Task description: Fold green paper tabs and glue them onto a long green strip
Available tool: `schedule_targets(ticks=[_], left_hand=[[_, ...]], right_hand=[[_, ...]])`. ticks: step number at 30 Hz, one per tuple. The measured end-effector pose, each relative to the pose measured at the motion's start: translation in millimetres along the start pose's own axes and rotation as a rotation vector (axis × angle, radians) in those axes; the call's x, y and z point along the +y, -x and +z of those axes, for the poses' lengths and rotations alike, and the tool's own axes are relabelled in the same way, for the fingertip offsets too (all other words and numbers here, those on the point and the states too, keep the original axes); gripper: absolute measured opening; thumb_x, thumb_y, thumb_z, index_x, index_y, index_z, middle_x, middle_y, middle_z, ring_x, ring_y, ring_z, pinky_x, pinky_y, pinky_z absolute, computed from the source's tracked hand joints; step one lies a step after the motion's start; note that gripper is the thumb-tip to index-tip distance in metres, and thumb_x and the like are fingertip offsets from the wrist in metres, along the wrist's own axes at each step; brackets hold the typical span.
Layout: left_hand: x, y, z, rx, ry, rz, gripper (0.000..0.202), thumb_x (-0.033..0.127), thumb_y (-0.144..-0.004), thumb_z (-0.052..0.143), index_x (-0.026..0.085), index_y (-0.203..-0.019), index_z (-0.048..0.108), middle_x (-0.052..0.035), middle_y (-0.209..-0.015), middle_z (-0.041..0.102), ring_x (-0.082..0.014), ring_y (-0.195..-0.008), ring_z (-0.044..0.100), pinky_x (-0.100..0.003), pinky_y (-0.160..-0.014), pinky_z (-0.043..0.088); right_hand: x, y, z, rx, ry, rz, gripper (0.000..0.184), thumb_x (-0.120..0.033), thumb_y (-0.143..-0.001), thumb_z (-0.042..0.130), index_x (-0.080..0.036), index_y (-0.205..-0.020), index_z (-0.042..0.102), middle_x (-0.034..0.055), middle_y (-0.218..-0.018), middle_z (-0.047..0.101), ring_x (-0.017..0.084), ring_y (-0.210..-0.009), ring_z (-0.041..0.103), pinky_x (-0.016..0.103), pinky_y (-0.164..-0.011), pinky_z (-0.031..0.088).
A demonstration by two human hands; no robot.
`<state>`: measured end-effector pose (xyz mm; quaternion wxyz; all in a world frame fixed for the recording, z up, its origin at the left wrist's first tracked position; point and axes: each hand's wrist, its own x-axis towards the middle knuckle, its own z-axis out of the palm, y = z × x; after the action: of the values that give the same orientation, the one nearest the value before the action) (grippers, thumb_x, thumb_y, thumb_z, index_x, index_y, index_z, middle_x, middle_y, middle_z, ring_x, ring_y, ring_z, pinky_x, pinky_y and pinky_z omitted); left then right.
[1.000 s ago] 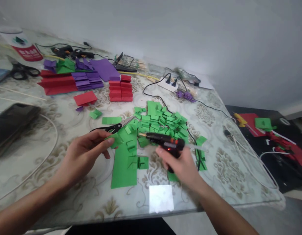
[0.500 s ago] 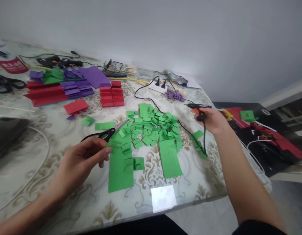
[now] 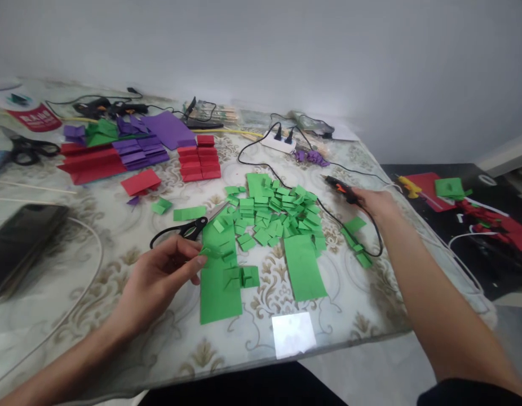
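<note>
My left hand pinches a small folded green paper piece just above a long green paper strip that carries several folded pieces. Black scissors lie right behind that hand. My right hand reaches far out to the right and rests on a black glue gun lying low on the table, its fingers curled round the handle. Between the hands lies a heap of small green paper pieces and a flat green sheet.
Red paper stacks, purple strips and more scissors sit at the back left. A phone lies at the left. A white power strip with black cords is behind. The table edge runs near me.
My right hand carried the glue gun from the table's middle out to the right and lowered it onto the table. A green sheet it had covered now shows. My left hand stayed put.
</note>
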<state>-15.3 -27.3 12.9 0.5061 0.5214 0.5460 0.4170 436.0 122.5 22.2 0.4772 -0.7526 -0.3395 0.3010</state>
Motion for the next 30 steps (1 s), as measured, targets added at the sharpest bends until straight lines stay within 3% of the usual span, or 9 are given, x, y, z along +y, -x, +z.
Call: schedule_targets(ticks=[2, 6, 7, 10, 13, 15, 20, 27, 30], left_hand=[[-2.9, 1.5, -0.2, -0.027, -0.007, -0.007, 0.022, 0.036, -0.087, 0.075, 0.021, -0.080, 0.060, 0.0028, -0.077, 0.069, -0.0133, -0.063, 0.069, -0.025, -0.062, 0.055], [-6.2, 3.8, 1.0, -0.105, -0.014, -0.034, 0.023, 0.037, -0.094, 0.068, 0.022, -0.085, 0.054, 0.0044, -0.073, 0.071, -0.0152, -0.063, 0.073, -0.026, -0.061, 0.052], [-5.6, 4.3, 2.0, -0.134, -0.007, -0.042, 0.023, 0.038, -0.095, 0.067, 0.023, -0.085, 0.053, 0.0040, -0.073, 0.072, -0.0160, -0.064, 0.073, -0.026, -0.062, 0.052], [-1.0, 5.1, 5.8, -0.208, 0.010, -0.053, 0.022, 0.038, -0.097, 0.064, 0.023, -0.086, 0.052, 0.0031, -0.069, 0.073, -0.0167, -0.069, 0.072, -0.027, -0.067, 0.052], [3.5, 5.6, 9.2, -0.230, 0.009, -0.045, 0.021, 0.037, -0.097, 0.063, 0.023, -0.084, 0.054, 0.0033, -0.068, 0.071, -0.0141, -0.067, 0.066, -0.027, -0.069, 0.050], [4.6, 6.1, 10.9, -0.231, 0.027, -0.040, 0.023, 0.038, -0.097, 0.064, 0.023, -0.082, 0.054, 0.0030, -0.070, 0.069, -0.0136, -0.068, 0.063, -0.026, -0.070, 0.049], [5.6, 9.1, 13.8, -0.235, 0.086, -0.029, 0.024, 0.037, -0.095, 0.067, 0.022, -0.081, 0.056, 0.0018, -0.071, 0.066, -0.0149, -0.071, 0.062, -0.028, -0.072, 0.049], [4.6, 10.6, 9.1, -0.357, 0.269, -0.062, 0.017, 0.031, -0.093, 0.072, 0.020, -0.084, 0.064, -0.0017, -0.093, 0.067, -0.0148, -0.078, 0.066, -0.026, -0.075, 0.055], [1.5, 9.5, 4.8, -0.447, 0.434, -0.156, 0.016, 0.037, -0.093, 0.071, 0.021, -0.092, 0.068, -0.0053, -0.107, 0.069, -0.0202, -0.093, 0.068, -0.033, -0.083, 0.059]], right_hand=[[-3.2, 8.9, -1.0, 0.079, 0.034, -0.018, 0.021, -0.022, -0.094, 0.069, -0.003, -0.101, 0.067, 0.0163, -0.101, 0.069, 0.020, -0.085, 0.068, 0.034, -0.075, 0.054], [-10.1, 49.6, 3.0, 0.246, 0.051, -0.255, 0.025, -0.013, -0.077, 0.081, -0.015, -0.098, 0.066, 0.0102, -0.108, 0.069, 0.012, -0.082, 0.061, 0.027, -0.075, 0.046], [-11.3, 67.1, 6.5, 0.203, 0.049, -0.333, 0.025, -0.013, -0.075, 0.082, -0.016, -0.096, 0.068, 0.0075, -0.101, 0.070, 0.012, -0.079, 0.061, 0.027, -0.075, 0.047], [-12.9, 133.4, 25.2, -0.342, 0.025, -0.538, 0.015, -0.023, -0.082, 0.079, -0.018, -0.093, 0.070, 0.0035, -0.084, 0.071, 0.016, -0.076, 0.066, 0.031, -0.075, 0.053], [-10.4, 197.8, 54.3, -0.756, -0.064, -0.395, 0.033, -0.025, -0.079, 0.084, -0.020, -0.107, 0.066, 0.0047, -0.099, 0.073, 0.017, -0.084, 0.070, 0.034, -0.079, 0.057], [-6.4, 226.2, 74.6, -0.885, -0.167, -0.258, 0.041, -0.024, -0.075, 0.087, -0.020, -0.107, 0.063, 0.0052, -0.105, 0.073, 0.016, -0.084, 0.070, 0.033, -0.077, 0.058], [2.8, 246.3, 103.3, -0.965, -0.412, 0.001, 0.048, -0.020, -0.066, 0.093, -0.022, -0.104, 0.062, -0.0010, -0.090, 0.073, 0.014, -0.079, 0.069, 0.031, -0.079, 0.056], [-0.7, 249.2, 100.0, -1.000, -0.483, 0.127, 0.045, -0.017, -0.066, 0.092, -0.022, -0.098, 0.060, -0.0052, -0.080, 0.072, 0.011, -0.073, 0.067, 0.025, -0.069, 0.051], [-0.6, 248.3, 99.7, -1.059, -0.518, 0.172, 0.050, -0.019, -0.065, 0.093, -0.022, -0.097, 0.056, -0.0051, -0.079, 0.074, 0.012, -0.070, 0.068, 0.026, -0.068, 0.050]])
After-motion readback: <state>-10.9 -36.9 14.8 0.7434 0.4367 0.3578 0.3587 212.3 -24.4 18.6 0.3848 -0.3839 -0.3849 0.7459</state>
